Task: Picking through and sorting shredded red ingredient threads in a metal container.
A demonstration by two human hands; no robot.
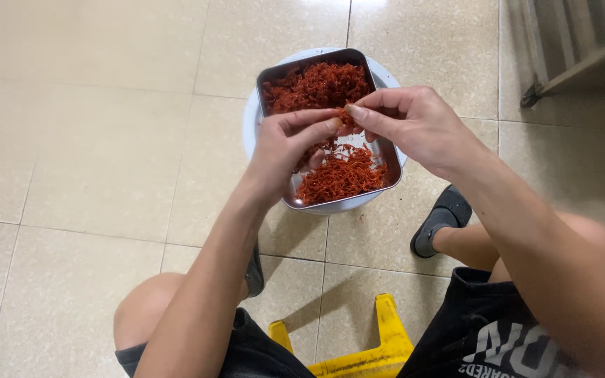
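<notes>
A tray [387, 157] sits on a round basin [250, 126] on the floor [92, 140], ahead of the person's knees. In the tray lie shreds [341, 176], piled at its far and near ends. Both hands meet above its middle, left hand [290, 148] left, right hand [414, 122] right, pinching a small clump [346, 119] between them. A stool [372, 350] stands between the legs, nearest the person

Bare cream floor tiles [92, 140] spread wide to the left of the square metal tray [391, 168] on its pale round basin [249, 129], leaving open passage there. To the right, a grey metal frame leg [535, 91] crowds the corner. Near the knees, a yellow plastic stool [379, 346] and grey slippers [441, 218] hem the approach.
</notes>
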